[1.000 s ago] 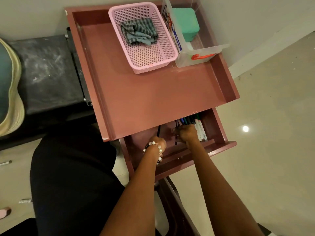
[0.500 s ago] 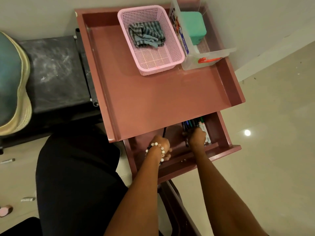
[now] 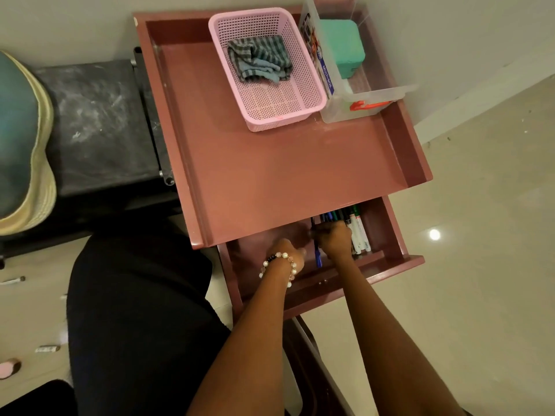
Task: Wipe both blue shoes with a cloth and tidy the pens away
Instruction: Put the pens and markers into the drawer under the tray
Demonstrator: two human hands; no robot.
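Note:
The reddish-brown drawer (image 3: 399, 232) under the desk top is pulled out. Several pens and markers (image 3: 357, 232) lie in a row inside it, at the right. My right hand (image 3: 335, 240) is in the drawer and grips a blue pen (image 3: 317, 259) next to that row. My left hand (image 3: 285, 250), with a bead bracelet at the wrist, sits curled in the drawer's left part; what it holds, if anything, is hidden. A striped grey cloth (image 3: 258, 61) lies in the pink basket (image 3: 312, 94) on the desk top. No blue shoes are in sight.
A clear plastic box (image 3: 369, 100) holding a teal case (image 3: 342, 46) stands beside the basket at the desk's back right. A black stool (image 3: 90, 127) and a teal cushion (image 3: 18, 139) are left of the desk (image 3: 285, 169). Small items lie on the floor at lower left.
The view has shifted, so the desk sits further right in frame. My right hand stays at the row of pens, and a blue pen now shows below its fingers. My left hand has barely moved.

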